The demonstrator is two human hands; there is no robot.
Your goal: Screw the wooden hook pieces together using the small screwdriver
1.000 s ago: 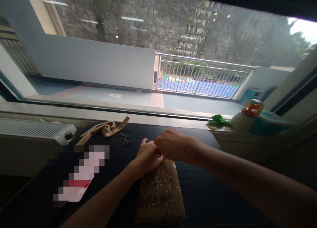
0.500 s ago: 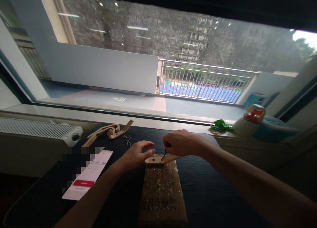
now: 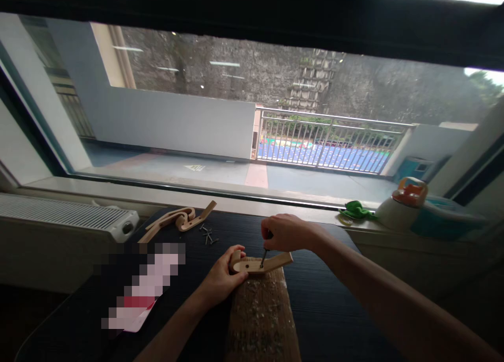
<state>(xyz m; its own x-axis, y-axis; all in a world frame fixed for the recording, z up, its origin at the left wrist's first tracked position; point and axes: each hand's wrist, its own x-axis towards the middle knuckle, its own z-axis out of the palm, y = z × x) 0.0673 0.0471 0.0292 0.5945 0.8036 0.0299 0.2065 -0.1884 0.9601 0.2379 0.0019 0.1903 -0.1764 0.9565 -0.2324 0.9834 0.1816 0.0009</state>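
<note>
A small curved wooden piece [image 3: 271,263] with a hole near its left end lies across the far end of a worn wooden board [image 3: 262,315] on the dark table [image 3: 326,309]. My left hand [image 3: 222,278] grips the piece's left end, fingers wrapped round it. My right hand [image 3: 287,232] is closed on a thin dark tool [image 3: 263,257] that stands upright with its tip on the piece. Its handle is hidden in my fist.
Other curved wooden pieces [image 3: 177,220] and several loose screws [image 3: 208,236] lie at the table's far left. A blurred flat object [image 3: 144,291] lies at the left. A radiator [image 3: 66,215] stands at the far left. On the sill are a green cloth [image 3: 356,211] and a white-and-orange container [image 3: 405,207].
My left hand, open beside the wooden piece half a second ago, now grips its left end. The right hand stays over the piece with the tool. The view has tilted up slightly.
</note>
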